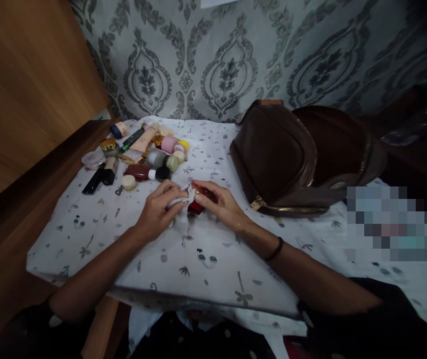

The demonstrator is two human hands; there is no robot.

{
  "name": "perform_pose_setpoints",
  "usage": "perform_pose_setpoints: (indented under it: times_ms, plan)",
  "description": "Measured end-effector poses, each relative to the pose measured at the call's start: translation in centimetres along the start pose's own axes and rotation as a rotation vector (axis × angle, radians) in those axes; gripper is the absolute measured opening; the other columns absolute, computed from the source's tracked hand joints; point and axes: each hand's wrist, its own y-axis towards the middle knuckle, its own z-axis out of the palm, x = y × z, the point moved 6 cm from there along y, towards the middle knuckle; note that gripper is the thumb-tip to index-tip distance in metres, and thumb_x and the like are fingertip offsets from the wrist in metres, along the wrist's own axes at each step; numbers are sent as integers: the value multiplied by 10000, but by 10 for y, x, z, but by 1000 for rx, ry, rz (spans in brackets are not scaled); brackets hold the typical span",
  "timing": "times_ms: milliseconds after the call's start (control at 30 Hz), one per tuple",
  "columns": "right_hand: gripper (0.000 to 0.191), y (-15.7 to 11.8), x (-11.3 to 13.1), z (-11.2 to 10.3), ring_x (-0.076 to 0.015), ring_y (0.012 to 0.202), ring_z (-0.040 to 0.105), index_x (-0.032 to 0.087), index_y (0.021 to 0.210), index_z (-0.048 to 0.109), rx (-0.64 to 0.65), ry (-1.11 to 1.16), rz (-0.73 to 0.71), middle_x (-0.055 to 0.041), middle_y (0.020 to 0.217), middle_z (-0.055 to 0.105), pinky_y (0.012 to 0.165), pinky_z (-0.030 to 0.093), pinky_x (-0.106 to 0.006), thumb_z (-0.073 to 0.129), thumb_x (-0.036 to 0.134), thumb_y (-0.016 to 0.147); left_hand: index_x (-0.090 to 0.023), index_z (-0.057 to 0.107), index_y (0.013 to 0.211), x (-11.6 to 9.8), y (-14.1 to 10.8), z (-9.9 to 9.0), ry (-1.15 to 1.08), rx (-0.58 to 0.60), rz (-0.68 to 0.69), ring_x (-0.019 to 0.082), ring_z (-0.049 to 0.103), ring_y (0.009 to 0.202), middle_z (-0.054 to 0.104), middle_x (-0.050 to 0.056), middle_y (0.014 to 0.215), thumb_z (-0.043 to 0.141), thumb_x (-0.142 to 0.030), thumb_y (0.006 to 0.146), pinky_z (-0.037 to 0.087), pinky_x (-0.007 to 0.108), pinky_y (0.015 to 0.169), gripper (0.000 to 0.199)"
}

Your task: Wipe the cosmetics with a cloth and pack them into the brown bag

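Observation:
My left hand point(158, 208) pinches a crumpled white wipe point(179, 197) between thumb and fingers. The wipe presses against a small, shiny red container point(195, 206) with a copper-coloured part on top. My right hand point(225, 203) has its fingers closed around that container, which hides much of its shape; its exact kind I cannot make out. Both hands meet above the middle of the patterned white cloth point(206, 284). Just beyond my left hand lies a dark red bottle point(137, 172) with a black cap, on its side.
Several cosmetic tubes, jars and bottles point(144, 144) are grouped at the back left, with a small cream lid point(128, 182) at their near edge. A large brown leather bag point(273, 149) stands open at the right. Behind is a patterned wall point(228, 65); wooden furniture point(30, 65) rises at left.

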Motion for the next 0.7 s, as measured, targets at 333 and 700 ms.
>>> perform_pose_setpoints:
  times_ms: [333,700]
  plan:
    - [592,3,0,-6,-283,1148,632,226,1212,712,-53,-9,8,-100,1229,698,1063,453,-464,572,691,872,-184,652,950,7,-6,1,30,190,-19,173,598,914,593,53,956,584,-216,956,486,282,805,75]
    - [483,0,8,-3,-228,1002,623,241,1223,715,12,-87,-97,-75,1037,650,968,489,-417,697,538,843,-200,631,972,19,-3,4,-45,136,-175,198,609,910,644,34,932,588,-298,946,474,315,845,110]
